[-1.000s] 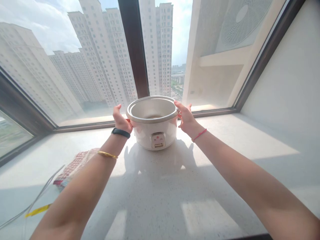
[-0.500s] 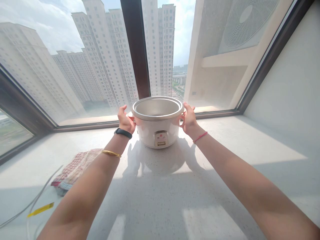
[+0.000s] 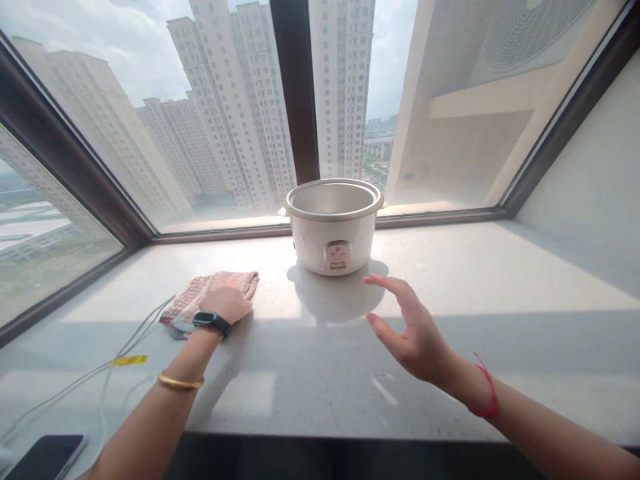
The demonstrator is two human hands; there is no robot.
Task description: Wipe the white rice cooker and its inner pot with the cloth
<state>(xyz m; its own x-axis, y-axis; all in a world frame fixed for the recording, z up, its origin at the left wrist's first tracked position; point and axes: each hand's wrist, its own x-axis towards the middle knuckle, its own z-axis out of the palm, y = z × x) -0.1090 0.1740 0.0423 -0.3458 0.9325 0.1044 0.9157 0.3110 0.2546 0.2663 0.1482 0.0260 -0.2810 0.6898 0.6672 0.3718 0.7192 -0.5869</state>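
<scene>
From where the head camera looks, I see a white cooker [image 3: 333, 233] standing upright on the pale windowsill [image 3: 310, 383], close to the glass and just in front of the dark window post [image 3: 297, 93]. Its top is open, showing a grey metal inside, and its small control panel [image 3: 338, 255] faces the person.

The right hand [image 3: 415, 337], a red string [image 3: 493, 395] on its wrist, is nearer to me than the cooker and off to its right, apart from it. The thumb and fingers are spread with a wide gap between them, holding nothing.

The left hand [image 3: 227, 303] is over a folded checked cloth [image 3: 187, 300] to the left of the cooker, its back turned up. Its fingers are hidden, so I can't tell whether they pinch the fabric. That arm wears a black wristband [image 3: 212, 323] and a gold bangle [image 3: 180, 382].

Beside the cloth runs a thin cable with a yellow tag [image 3: 130, 361]; a phone [image 3: 47, 457] lies at the near left corner. Tall buildings [image 3: 240, 100] rise outside.
</scene>
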